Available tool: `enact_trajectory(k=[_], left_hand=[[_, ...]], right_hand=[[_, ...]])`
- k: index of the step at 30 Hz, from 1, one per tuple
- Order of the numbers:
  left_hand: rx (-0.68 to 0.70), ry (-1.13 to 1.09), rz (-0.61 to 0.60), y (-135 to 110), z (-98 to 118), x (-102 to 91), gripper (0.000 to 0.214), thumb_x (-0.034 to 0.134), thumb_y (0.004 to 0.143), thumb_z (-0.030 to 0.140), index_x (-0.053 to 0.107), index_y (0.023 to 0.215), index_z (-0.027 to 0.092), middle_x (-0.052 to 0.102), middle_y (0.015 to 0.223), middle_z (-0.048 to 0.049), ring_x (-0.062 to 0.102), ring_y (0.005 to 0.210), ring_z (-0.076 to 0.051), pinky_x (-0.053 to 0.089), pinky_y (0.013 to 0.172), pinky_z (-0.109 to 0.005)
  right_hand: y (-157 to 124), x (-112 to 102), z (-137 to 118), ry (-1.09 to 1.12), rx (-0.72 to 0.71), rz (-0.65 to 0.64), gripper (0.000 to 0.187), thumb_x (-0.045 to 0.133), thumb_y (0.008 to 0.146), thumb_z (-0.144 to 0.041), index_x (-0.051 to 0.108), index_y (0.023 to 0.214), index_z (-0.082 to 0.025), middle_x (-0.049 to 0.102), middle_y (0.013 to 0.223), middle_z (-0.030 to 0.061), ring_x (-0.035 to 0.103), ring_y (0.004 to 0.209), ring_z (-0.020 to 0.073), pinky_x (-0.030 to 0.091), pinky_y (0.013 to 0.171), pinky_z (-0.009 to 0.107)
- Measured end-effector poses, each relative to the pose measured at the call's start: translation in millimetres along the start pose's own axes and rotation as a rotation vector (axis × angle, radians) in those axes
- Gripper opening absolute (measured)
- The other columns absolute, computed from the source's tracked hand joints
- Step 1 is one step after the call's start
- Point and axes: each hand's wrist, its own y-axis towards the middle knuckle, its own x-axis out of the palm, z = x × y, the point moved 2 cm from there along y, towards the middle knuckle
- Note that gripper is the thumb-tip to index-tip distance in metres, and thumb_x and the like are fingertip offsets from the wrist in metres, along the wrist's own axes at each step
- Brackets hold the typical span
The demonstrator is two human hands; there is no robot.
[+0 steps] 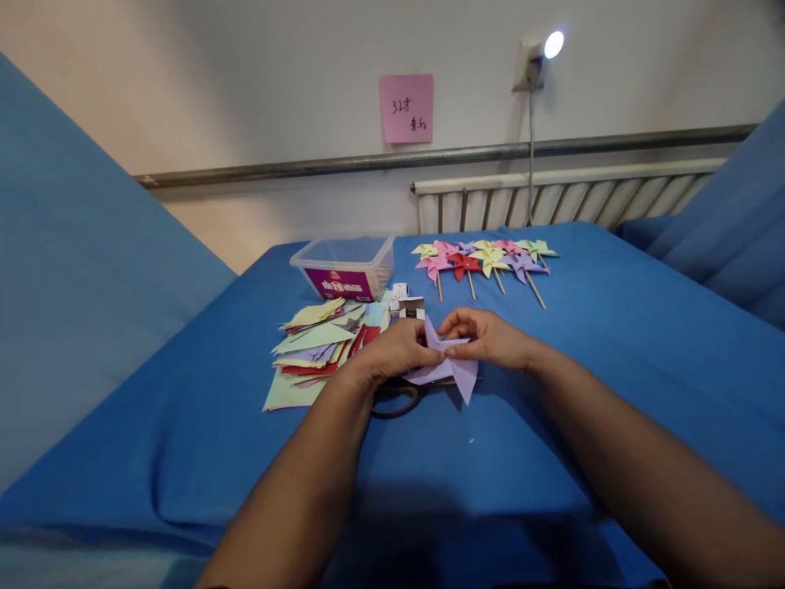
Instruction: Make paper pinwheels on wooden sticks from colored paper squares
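Observation:
A light purple paper pinwheel (454, 370) is held between both hands, just above the blue cloth. My left hand (405, 348) is closed on its left side, the thumb pressing near the centre. On the right, my right hand (484, 337) pinches it close to the middle with thumb and fingers. Whether a pin sits at the centre is too small to tell. Under my left wrist lies a pair of scissors (396, 402), with a black handle loop showing and the rest mostly hidden. Behind my left hand stands a small open box (412, 306).
Stacked coloured paper (312, 343) lies on the left, before a clear plastic box (343, 254) with a purple label. Several finished pinwheels on sticks (491, 260) lie at the back right. Blue cloth (521, 474) covers the table; a radiator (570, 192) is behind.

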Motion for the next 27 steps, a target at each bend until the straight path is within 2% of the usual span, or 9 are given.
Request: enact_trajectory(k=[4,8,12,14,16,19,22,24,27], left_hand=[[0.003,0.019,0.024,2.6,-4.9,-0.5,0.013,0.068,0.058,0.018,0.066,0.070,0.015,0.059,0.061,0.0007,0.049,0.052,-0.011,0.033,0.048,-0.020],[0.016,0.030,0.049,7.8,-15.3,-1.2,0.021,0.067,0.058,0.017,0.066,0.079,0.015,0.066,0.073,-0.0026,0.057,0.061,-0.014,0.036,0.050,-0.020],[0.032,0.000,0.055,10.7,-19.4,-0.3,0.023,0.067,0.059,0.014,0.063,0.082,0.015,0.067,0.078,-0.0052,0.060,0.065,-0.015,0.039,0.053,-0.021],[0.041,-0.068,0.116,11.0,-17.4,-0.7,0.027,0.069,0.058,0.013,0.062,0.085,0.015,0.067,0.076,-0.0044,0.060,0.064,-0.015,0.040,0.054,-0.022],[0.056,-0.149,0.257,10.8,-13.9,-3.3,0.036,0.075,0.059,0.017,0.061,0.093,0.015,0.066,0.076,-0.0037,0.060,0.065,-0.014,0.043,0.058,-0.023],[0.078,-0.337,0.463,10.8,-10.5,-7.0,0.049,0.080,0.061,0.031,0.061,0.103,0.015,0.068,0.090,-0.0060,0.062,0.075,-0.014,0.047,0.067,-0.025],[0.023,-0.568,0.470,14.2,-13.2,-3.3,0.049,0.081,0.061,0.038,0.063,0.100,0.016,0.068,0.095,-0.0069,0.064,0.080,-0.015,0.047,0.068,-0.026],[-0.007,-0.652,0.426,17.6,-16.9,3.2,0.046,0.083,0.058,0.036,0.065,0.095,0.014,0.068,0.089,-0.0058,0.063,0.076,-0.014,0.046,0.066,-0.025],[0.025,-0.676,0.396,22.2,-22.0,13.6,0.040,0.084,0.055,0.030,0.067,0.086,0.012,0.067,0.075,-0.0026,0.058,0.063,-0.010,0.044,0.063,-0.023]], right_hand=[[1.1,-1.6,3.3,0.020,0.013,0.003,0.035,0.078,0.061,-0.025,0.059,0.090,-0.021,0.065,0.066,-0.0053,0.060,0.056,0.0109,0.046,0.052,0.023],[1.6,-1.2,5.4,0.019,0.026,0.023,0.035,0.078,0.061,-0.025,0.059,0.091,-0.021,0.063,0.061,-0.0066,0.059,0.052,0.0110,0.046,0.050,0.023],[4.1,3.1,7.6,0.011,0.032,0.087,0.032,0.078,0.060,-0.024,0.059,0.085,-0.021,0.063,0.060,-0.0061,0.058,0.050,0.0107,0.044,0.048,0.023],[6.7,5.8,8.7,0.031,0.021,0.177,0.033,0.080,0.058,-0.024,0.058,0.083,-0.021,0.065,0.062,-0.0050,0.058,0.051,0.0115,0.044,0.049,0.024],[9.4,8.1,9.4,0.101,-0.003,0.311,0.036,0.081,0.057,-0.026,0.057,0.084,-0.021,0.067,0.066,-0.0037,0.060,0.053,0.0127,0.046,0.051,0.025],[11.5,11.2,9.5,0.282,-0.030,0.514,0.038,0.081,0.057,-0.029,0.057,0.085,-0.020,0.068,0.069,-0.0017,0.062,0.057,0.0136,0.048,0.056,0.027],[10.6,14.2,8.7,0.444,-0.037,0.658,0.038,0.081,0.057,-0.028,0.057,0.085,-0.019,0.068,0.070,-0.0007,0.061,0.058,0.0133,0.049,0.058,0.027],[9.5,16.6,8.6,0.515,-0.031,0.722,0.039,0.081,0.057,-0.027,0.058,0.086,-0.019,0.067,0.069,-0.0017,0.061,0.057,0.0130,0.048,0.057,0.027],[9.4,21.0,10.4,0.552,-0.027,0.764,0.042,0.081,0.055,-0.025,0.058,0.089,-0.019,0.066,0.067,-0.0037,0.059,0.056,0.0125,0.047,0.056,0.026]])
